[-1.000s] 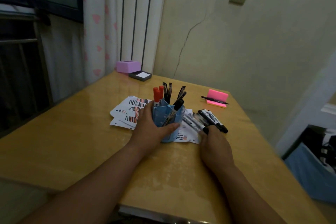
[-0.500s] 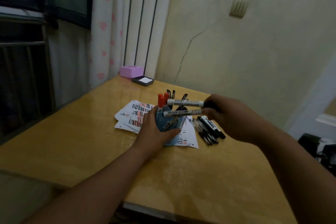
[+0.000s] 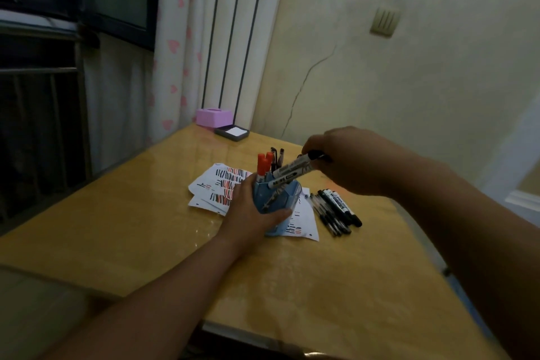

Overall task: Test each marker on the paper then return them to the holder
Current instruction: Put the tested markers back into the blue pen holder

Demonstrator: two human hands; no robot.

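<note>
A blue pen holder (image 3: 285,199) stands on scribbled white papers (image 3: 216,187) in the middle of the table. My left hand (image 3: 251,210) grips the holder from the left. Red-capped markers (image 3: 263,165) and dark pens stick up from it. My right hand (image 3: 347,161) holds two white-barrelled black markers (image 3: 292,172) by their black caps, tilted with their lower ends at the holder's mouth. Several black markers and pens (image 3: 336,209) lie on the table just right of the holder.
A pink box (image 3: 214,117) and a dark tray with a white pad (image 3: 232,132) sit at the table's far left corner by the curtain. The wooden table (image 3: 117,228) has its near edge at the bottom. A wall stands close behind.
My right hand picked two markers off the pile, lifted them, and now tilts them down toward the holder's mouth. My left hand kept its grip on the holder.
</note>
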